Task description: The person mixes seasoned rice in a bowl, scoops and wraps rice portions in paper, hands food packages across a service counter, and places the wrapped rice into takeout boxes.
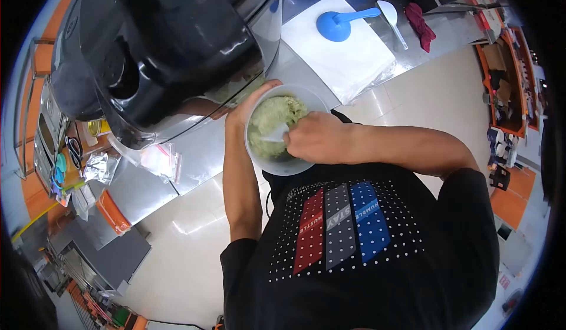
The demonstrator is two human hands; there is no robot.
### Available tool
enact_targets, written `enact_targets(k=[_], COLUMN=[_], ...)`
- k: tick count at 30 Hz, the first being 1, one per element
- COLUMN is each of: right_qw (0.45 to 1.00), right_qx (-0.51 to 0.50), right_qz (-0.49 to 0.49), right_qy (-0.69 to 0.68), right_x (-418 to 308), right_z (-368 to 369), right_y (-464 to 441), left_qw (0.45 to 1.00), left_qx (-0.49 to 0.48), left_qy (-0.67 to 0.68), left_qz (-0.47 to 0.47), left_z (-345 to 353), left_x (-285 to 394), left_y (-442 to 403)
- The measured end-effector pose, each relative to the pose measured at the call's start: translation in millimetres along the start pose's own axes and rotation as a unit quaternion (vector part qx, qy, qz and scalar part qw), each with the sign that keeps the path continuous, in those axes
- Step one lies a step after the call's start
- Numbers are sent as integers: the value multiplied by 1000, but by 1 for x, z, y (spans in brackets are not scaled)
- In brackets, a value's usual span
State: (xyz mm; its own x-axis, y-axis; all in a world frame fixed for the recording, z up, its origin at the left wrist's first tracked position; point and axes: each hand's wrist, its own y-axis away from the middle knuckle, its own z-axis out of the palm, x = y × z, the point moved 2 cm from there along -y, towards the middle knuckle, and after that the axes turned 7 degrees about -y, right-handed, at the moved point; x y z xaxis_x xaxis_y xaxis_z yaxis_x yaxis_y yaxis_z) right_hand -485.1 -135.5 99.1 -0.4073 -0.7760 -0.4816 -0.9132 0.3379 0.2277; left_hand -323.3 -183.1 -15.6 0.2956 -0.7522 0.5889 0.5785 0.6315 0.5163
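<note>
A round translucent bowl (321, 103) is held tilted in front of my body, with a pale green mash (274, 113) inside. My left hand (252, 99) grips the bowl's far left rim, its fingers partly hidden by the bowl. My right hand (312, 138) is closed in a fist over the bowl, round the handle of a whitish utensil (275, 134). The utensil's flat end is in the mash. Just beyond the bowl, at the upper left, stands a large black machine (177, 53).
On the metal counter (203, 153) a white sheet (336, 58) bears a blue ladle (335, 27). Beside it lie a white spoon (390, 17) and a dark red cloth (420, 26). Plastic bags (159, 160), scissors (73, 152) and an orange packet (112, 212) are at the left.
</note>
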Motion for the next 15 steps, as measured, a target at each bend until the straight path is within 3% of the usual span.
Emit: enact_targets(k=[1,3,4,7,9,11,12,14,15], right_qw=[999,982,976,979,988,997,994,991,982], right_qx=[-13,-180,-204,-187,-148,-23,1,46,101], right_qz=[-14,29,69,59,19,51,105,125,150], right_qy=[-31,-40,-41,-49,-32,-60,-17,17,62], right_x=[-2,2,4,0,8,0,-5,-6,-4], right_z=[-7,-56,-69,-86,-30,-13,-25,-47,-55], right_y=[0,10,18,19,5,-2,2,18,23], left_qw=[1000,999,1000,999,999,991,991,995,995], left_qx=[2,6,15,6,-10,-123,-121,26,28], left_qy=[19,34,-2,-21,-13,-42,-39,-91,-91], left_qz=[-8,-25,-27,-39,-49,19,30,20,19], left_z=[-3,-7,-8,-2,-8,-18,-12,-8,-8], left_x=[-2,-8,-8,-2,2,-4,4,1,1], left_y=[-2,-3,-6,-8,-9,-17,-15,1,2])
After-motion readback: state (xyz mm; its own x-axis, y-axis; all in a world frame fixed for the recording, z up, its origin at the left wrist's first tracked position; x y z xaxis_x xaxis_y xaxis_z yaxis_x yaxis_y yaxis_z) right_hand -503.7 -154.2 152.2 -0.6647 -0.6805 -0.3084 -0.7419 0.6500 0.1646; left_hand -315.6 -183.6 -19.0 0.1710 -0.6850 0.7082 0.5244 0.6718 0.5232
